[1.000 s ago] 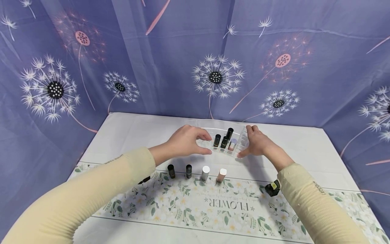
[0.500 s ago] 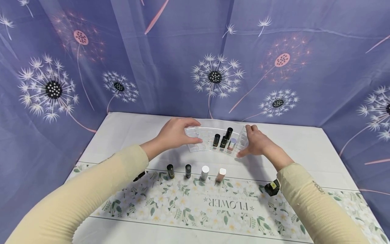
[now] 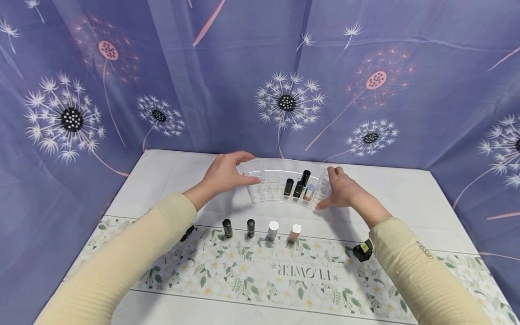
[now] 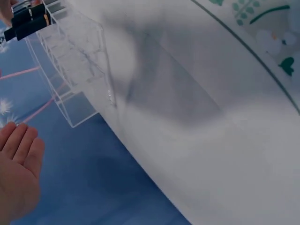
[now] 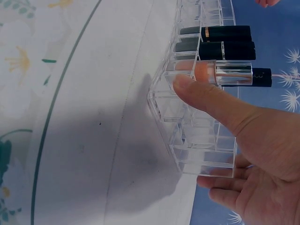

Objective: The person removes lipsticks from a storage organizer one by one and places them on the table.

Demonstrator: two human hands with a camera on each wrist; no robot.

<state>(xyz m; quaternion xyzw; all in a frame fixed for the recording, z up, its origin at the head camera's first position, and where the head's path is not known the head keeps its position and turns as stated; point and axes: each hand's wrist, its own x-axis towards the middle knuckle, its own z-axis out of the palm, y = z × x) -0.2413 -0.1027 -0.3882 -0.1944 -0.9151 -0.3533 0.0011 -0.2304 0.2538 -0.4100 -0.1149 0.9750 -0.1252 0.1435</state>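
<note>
A clear acrylic lipstick organizer stands near the back of the table. Black lipsticks and one silver-and-peach lipstick stand in its right half; the slots on its left hold none. My right hand grips the organizer's right end, thumb on the front in the right wrist view and fingers round the back. At the other end my left hand is spread, thumb and fingers apart around the left corner. In the left wrist view the visible fingers are straight and away from the plastic.
In front of the organizer stand two dark lipsticks, a silver-white one and a rose-pink one in a row. They stand along a flower-printed band of the tablecloth. A purple dandelion curtain hangs behind the table.
My left hand has moved left and slightly back, from over the organizer's middle to its left end. My right hand stays at the right end.
</note>
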